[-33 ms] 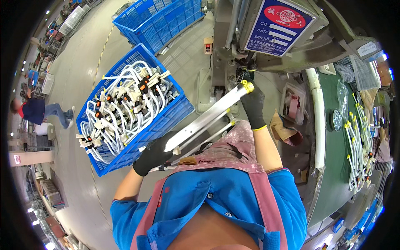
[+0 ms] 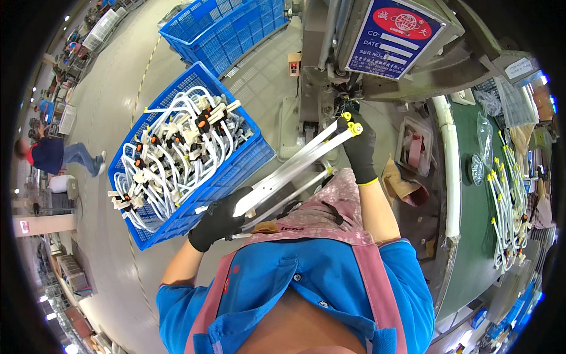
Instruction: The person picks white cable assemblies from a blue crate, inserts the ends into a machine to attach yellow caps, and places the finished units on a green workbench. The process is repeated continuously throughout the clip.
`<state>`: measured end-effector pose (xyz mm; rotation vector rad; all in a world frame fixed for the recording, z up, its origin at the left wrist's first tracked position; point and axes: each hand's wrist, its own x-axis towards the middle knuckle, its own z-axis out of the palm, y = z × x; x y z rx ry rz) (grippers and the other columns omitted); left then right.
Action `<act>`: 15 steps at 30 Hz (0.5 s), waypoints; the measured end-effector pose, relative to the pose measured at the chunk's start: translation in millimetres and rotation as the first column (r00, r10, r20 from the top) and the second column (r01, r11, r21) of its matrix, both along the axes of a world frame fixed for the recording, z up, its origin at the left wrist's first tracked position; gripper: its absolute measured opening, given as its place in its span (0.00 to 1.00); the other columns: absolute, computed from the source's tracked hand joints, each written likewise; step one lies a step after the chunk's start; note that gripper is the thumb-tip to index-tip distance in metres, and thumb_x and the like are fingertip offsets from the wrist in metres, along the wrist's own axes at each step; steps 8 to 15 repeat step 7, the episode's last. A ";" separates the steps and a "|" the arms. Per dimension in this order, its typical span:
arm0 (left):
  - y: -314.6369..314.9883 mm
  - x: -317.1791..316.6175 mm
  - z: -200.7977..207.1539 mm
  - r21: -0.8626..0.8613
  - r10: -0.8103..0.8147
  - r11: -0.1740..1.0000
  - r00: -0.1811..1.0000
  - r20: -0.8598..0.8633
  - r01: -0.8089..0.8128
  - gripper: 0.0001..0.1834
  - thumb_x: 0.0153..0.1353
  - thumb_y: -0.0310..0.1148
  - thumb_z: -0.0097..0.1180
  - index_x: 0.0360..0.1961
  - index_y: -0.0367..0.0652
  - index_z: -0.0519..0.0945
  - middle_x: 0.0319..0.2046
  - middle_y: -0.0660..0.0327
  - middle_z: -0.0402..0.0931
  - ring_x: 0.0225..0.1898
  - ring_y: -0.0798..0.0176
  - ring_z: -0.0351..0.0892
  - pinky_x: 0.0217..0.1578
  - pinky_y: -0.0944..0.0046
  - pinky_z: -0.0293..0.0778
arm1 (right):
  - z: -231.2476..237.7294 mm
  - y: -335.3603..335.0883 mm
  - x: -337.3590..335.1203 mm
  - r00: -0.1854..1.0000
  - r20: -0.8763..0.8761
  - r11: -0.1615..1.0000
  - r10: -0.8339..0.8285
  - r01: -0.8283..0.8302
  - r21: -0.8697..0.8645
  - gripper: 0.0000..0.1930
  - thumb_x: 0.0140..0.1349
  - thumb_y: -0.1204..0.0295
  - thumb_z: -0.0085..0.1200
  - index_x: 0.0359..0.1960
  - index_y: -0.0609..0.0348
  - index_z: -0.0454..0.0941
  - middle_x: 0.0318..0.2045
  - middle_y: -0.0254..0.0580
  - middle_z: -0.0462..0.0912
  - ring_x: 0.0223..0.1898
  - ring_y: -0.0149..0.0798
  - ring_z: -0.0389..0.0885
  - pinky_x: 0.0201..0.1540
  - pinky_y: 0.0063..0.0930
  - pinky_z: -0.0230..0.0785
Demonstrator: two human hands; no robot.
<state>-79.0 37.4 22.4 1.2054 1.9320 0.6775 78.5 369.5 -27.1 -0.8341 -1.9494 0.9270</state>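
Note:
A white tubular frame piece point(image 2: 289, 171) with yellow end fittings point(image 2: 355, 128) lies aslant in front of my apron. At its lower left end my left hand point(image 2: 218, 218), in a black glove, is closed around it. My right hand point(image 2: 361, 147), in a black glove with a yellow cuff, is closed at the upper right end beside the yellow fittings. The upper end is close below the working part of a grey machine point(image 2: 321, 65). A thinner white rod point(image 2: 295, 193) with a yellow tip runs under the piece; whether it joins on is unclear.
On the left, a blue crate point(image 2: 230, 162) is heaped with bent white tubes. More blue crates point(image 2: 236, 35) stand behind it. A green table point(image 2: 466, 253) at right bears several white tubes point(image 2: 507, 206). A plastic bin point(image 2: 415, 146) sits below the machine. A person point(image 2: 50, 156) walks at far left.
The tubular piece has turned about its length, so two yellow-ended tubes now show side by side at my right hand. The person at far left has shifted slightly.

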 end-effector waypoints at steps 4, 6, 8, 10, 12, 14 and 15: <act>-4.8 3.6 13.7 -0.015 -0.010 1.000 0.992 -0.129 0.008 0.36 0.51 0.26 0.58 0.64 0.47 0.65 0.58 0.47 0.69 0.57 0.46 0.70 0.56 0.54 0.67 | 25.8 -3.7 -5.0 0.997 -0.080 0.989 -0.018 0.029 0.148 0.09 0.60 0.67 0.57 0.35 0.60 0.78 0.26 0.46 0.80 0.27 0.43 0.79 0.31 0.33 0.69; -6.1 3.0 22.5 -0.015 -0.013 1.000 0.986 -0.168 0.010 0.37 0.50 0.26 0.58 0.64 0.49 0.64 0.59 0.47 0.69 0.58 0.46 0.70 0.57 0.53 0.67 | 41.2 -5.0 -5.7 0.997 -0.067 0.998 0.033 -0.029 0.057 0.10 0.60 0.67 0.58 0.37 0.60 0.78 0.27 0.45 0.81 0.27 0.40 0.79 0.30 0.32 0.69; -5.9 1.7 26.7 -0.021 -0.005 1.000 0.987 -0.163 0.002 0.37 0.50 0.26 0.59 0.65 0.49 0.64 0.59 0.47 0.69 0.58 0.47 0.70 0.58 0.54 0.66 | 49.0 -4.5 -7.1 0.998 -0.023 0.999 0.052 -0.052 -0.004 0.11 0.59 0.67 0.59 0.38 0.60 0.78 0.28 0.45 0.82 0.27 0.39 0.79 0.31 0.32 0.69; -5.9 1.7 26.7 -0.021 -0.005 1.000 0.987 -0.163 0.002 0.37 0.50 0.26 0.59 0.65 0.49 0.64 0.59 0.47 0.69 0.58 0.47 0.70 0.58 0.54 0.66 | 49.0 -4.5 -7.1 0.998 -0.023 0.999 0.052 -0.052 -0.004 0.11 0.59 0.67 0.59 0.38 0.60 0.78 0.28 0.45 0.82 0.27 0.39 0.79 0.31 0.32 0.69; -5.9 1.7 26.7 -0.021 -0.005 1.000 0.987 -0.163 0.002 0.37 0.50 0.26 0.59 0.65 0.49 0.64 0.59 0.47 0.69 0.58 0.47 0.70 0.58 0.54 0.66 | 49.0 -4.5 -7.1 0.998 -0.023 0.999 0.052 -0.052 -0.004 0.11 0.59 0.67 0.59 0.38 0.60 0.78 0.28 0.45 0.82 0.27 0.39 0.79 0.31 0.32 0.69; -5.9 1.7 26.7 -0.021 -0.005 1.000 0.987 -0.163 0.002 0.37 0.50 0.26 0.59 0.65 0.49 0.64 0.59 0.47 0.69 0.58 0.47 0.70 0.58 0.54 0.66 | 49.0 -4.5 -7.1 0.998 -0.023 0.999 0.052 -0.052 -0.004 0.11 0.59 0.67 0.59 0.38 0.60 0.78 0.28 0.45 0.82 0.27 0.39 0.79 0.31 0.32 0.69; -5.9 1.7 26.7 -0.021 -0.005 1.000 0.987 -0.163 0.002 0.37 0.50 0.26 0.59 0.65 0.49 0.64 0.59 0.47 0.69 0.58 0.47 0.70 0.58 0.54 0.66 | 49.0 -4.5 -7.1 0.998 -0.023 0.999 0.052 -0.052 -0.004 0.11 0.59 0.67 0.59 0.38 0.60 0.78 0.28 0.45 0.82 0.27 0.39 0.79 0.31 0.32 0.69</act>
